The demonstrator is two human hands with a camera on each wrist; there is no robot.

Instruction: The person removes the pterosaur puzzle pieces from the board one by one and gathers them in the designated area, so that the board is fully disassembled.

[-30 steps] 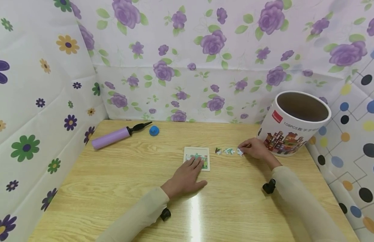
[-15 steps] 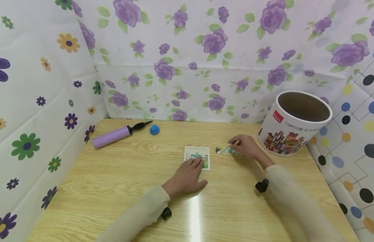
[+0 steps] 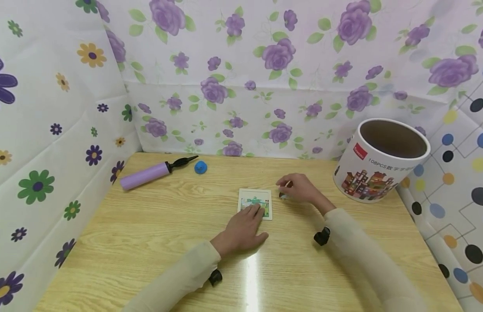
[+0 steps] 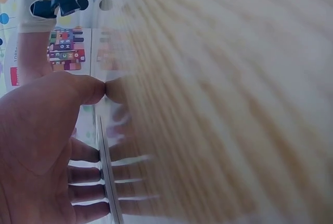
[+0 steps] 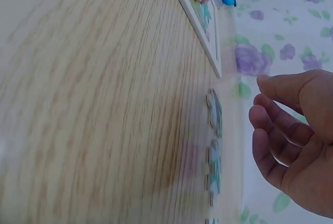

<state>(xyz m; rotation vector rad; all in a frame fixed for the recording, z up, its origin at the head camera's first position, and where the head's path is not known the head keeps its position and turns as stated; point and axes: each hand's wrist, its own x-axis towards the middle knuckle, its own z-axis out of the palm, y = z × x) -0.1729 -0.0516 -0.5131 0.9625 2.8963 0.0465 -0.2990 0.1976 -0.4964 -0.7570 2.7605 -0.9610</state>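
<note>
My left hand (image 3: 241, 230) lies with its fingers on a small square jigsaw puzzle board (image 3: 261, 193), partly filled with a green and blue picture. In the left wrist view, its straight fingertips touch the edge of the board (image 4: 107, 169). My right hand (image 3: 300, 189) hovers just right of the board, above loose puzzle pieces, which it mostly hides in the head view. In the right wrist view, the fingers of the right hand (image 5: 296, 130) are loosely bent and hold nothing. One puzzle piece (image 5: 214, 112) lies near the board's corner, another puzzle piece (image 5: 214, 168) farther along the row.
A large white printed bucket (image 3: 378, 173) stands at the back right. At the back left lie a purple hand pump (image 3: 145, 175) and a small blue toy (image 3: 200, 167). Flowered cloth (image 3: 241, 104) hangs behind the wooden table (image 3: 159, 225).
My right hand has let go of the rightmost puzzle piece and moved left along the row towards the board. The left hand has stayed on the board.
</note>
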